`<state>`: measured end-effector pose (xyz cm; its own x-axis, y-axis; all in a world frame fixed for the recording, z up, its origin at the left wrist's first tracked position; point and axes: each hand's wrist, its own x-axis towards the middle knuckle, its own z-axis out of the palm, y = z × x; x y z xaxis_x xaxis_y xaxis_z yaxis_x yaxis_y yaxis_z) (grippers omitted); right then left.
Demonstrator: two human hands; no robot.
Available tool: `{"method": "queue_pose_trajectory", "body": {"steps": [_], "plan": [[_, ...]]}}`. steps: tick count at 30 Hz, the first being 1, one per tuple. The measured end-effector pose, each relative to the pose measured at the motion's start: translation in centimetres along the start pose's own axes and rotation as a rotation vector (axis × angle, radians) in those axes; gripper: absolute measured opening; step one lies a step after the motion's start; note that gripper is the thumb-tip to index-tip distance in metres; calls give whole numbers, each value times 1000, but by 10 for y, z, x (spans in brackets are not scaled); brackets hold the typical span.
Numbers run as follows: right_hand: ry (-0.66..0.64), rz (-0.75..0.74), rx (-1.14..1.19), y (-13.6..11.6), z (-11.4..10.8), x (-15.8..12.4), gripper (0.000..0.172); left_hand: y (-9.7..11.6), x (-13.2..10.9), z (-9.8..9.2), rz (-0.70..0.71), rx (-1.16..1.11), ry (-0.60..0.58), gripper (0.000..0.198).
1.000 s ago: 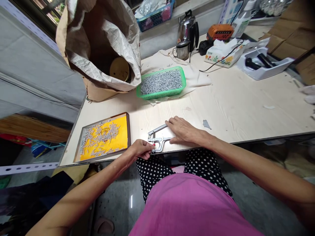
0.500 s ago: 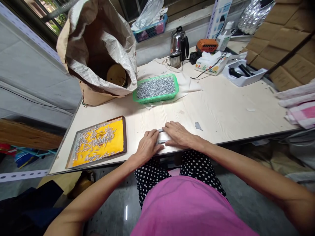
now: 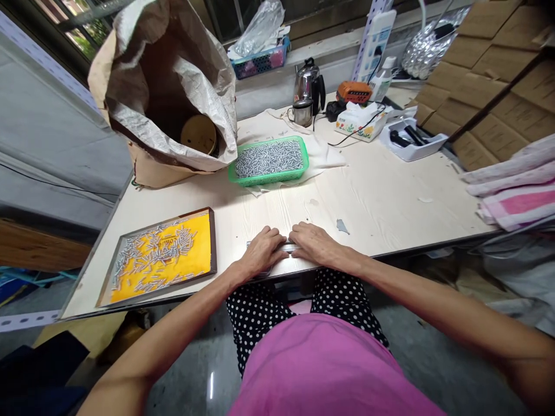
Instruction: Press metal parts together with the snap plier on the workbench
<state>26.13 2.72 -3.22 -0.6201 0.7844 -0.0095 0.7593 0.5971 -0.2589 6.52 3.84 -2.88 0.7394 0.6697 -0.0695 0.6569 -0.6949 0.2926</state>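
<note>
Silver metal hand tool [image 3: 287,247] sits at the near edge of the pale wood-grain tabletop [image 3: 390,190], almost fully covered; only a sliver shows between the hands. Left hand [image 3: 262,254] arches over its left end, grip hidden, can't tell if the fingers clasp it. Right hand [image 3: 314,244] lies flat on the right end, fingers straight, grip open, nothing wrapped. Brown-framed yellow tray [image 3: 213,240] of small silver metal pieces [image 3: 151,254] is left of the hands, well apart. Green plastic basket [image 3: 269,178] of similar pieces is farther back. My read: load both palms evenly and press straight down with the tool flat, since it's near the edge and could skid off.
</note>
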Motion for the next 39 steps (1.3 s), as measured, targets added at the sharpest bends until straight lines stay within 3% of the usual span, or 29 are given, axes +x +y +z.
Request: {"method": "queue_pose_trajectory", "body": {"steps": [3,8,13,17,22,27,30,33,37,39], "plan": [[27,2,29,-2,12,-1,8,0,-3,7,-6,-5,35,35],[94,-7,28,0,15,-6,12,5,-8,10,-43,31,73,35],[41,-74,66,23,0,-4,62,25,-28,33,-149,38,302,47],[2,-80,138,38,-1,8,42,50,-44,55,-103,-12,369,47],[51,-74,46,35,7,36,11,63,-48,63,-72,-84,345,49],[147,-89,-80,34,2,61,13,65,-45,61,-114,-120,388,51],[208,-96,-138,20,-2,57,13,63,-45,62,-114,-120,398,54],[222,-253,-127,-12,-3,51,13,61,-44,64,-78,-131,383,56],[25,-536,-24,-56,3,60,11,71,-51,63,-46,-143,347,53],[-64,-605,-32,-69,7,68,12,81,-63,56,72,-117,384,44]]}}
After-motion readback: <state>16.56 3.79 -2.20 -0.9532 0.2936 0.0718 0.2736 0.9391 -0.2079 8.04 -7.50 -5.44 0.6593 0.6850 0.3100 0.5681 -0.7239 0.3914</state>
